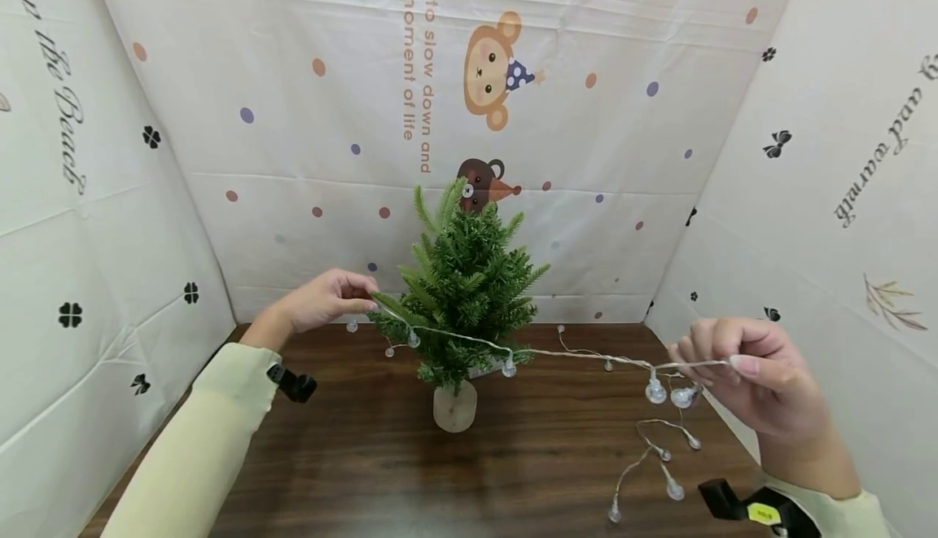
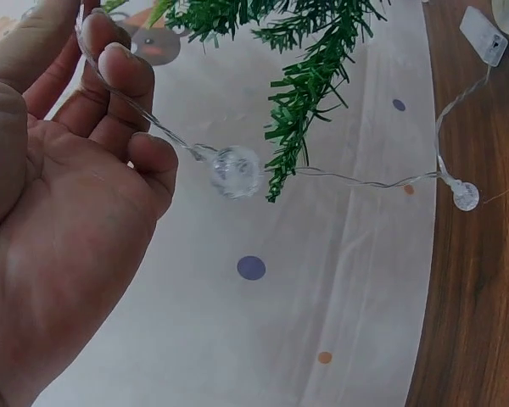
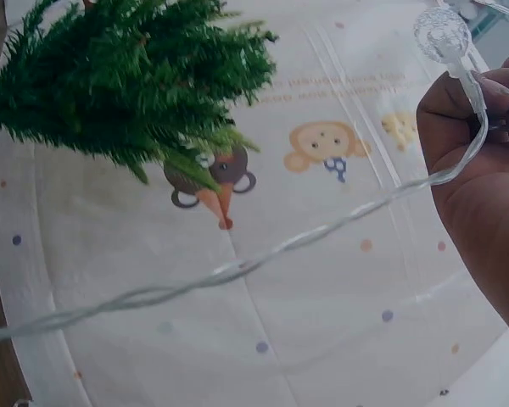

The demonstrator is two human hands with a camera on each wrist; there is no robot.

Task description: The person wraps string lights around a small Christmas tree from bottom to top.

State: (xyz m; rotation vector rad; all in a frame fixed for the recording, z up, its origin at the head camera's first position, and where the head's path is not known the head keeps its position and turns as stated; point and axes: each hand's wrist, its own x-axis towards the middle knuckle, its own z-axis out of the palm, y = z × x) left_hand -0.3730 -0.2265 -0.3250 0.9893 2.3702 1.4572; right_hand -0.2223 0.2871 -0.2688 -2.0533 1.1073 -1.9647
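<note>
A small artificial Christmas tree [image 1: 476,277] stands upright on its pale round base [image 1: 454,409]. Across its front runs a string of fairy lights [image 1: 557,353] with clear round bulbs. To the left of the tree, my left hand [image 1: 322,302] pinches the wire between thumb and fingers; a bulb [image 2: 235,172] hangs close by those fingers. My right hand [image 1: 758,379], out to the right, pinches the same string between thumb and fingers. Two bulbs dangle just left of it, and more wire with several bulbs [image 1: 674,489] trails below.
A white battery box [image 2: 483,36] is near the tree's base, mostly hidden behind it in the head view. The brown wooden table [image 1: 352,457] is enclosed by printed cloth walls [image 1: 293,115] at the back and both sides.
</note>
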